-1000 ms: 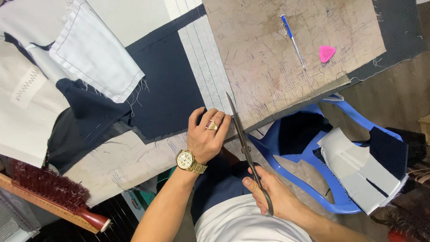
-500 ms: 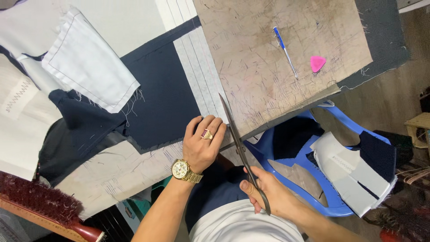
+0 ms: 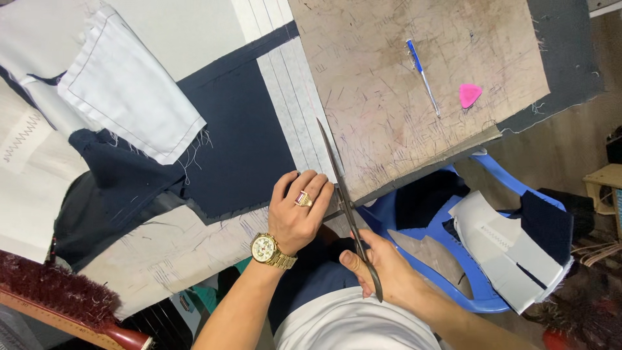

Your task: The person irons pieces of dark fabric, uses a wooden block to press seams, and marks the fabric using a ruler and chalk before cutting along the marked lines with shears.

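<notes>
Right hand (image 3: pixel 382 275) fingers gripping scissors (image 3: pixel 343 201), left hand (image 3: pixel 299 210) flat on white strip (image 3: pixel 295 104), pen (image 3: pixel 422 76), pink chalk (image 3: pixel 469 94) nearby

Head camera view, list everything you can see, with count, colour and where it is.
scissors: one, dark metal, along white strip
navy fabric: one piece, centre
white strip: one, beside navy fabric
cutting board: one, scratched brown, upper right
pen: one, blue, on board
chalk: one, pink, on board
chair: one, blue, right
brush: one, maroon, lower left
left hand: pressing fabric, watch, ring
right hand: gripping scissors
</notes>
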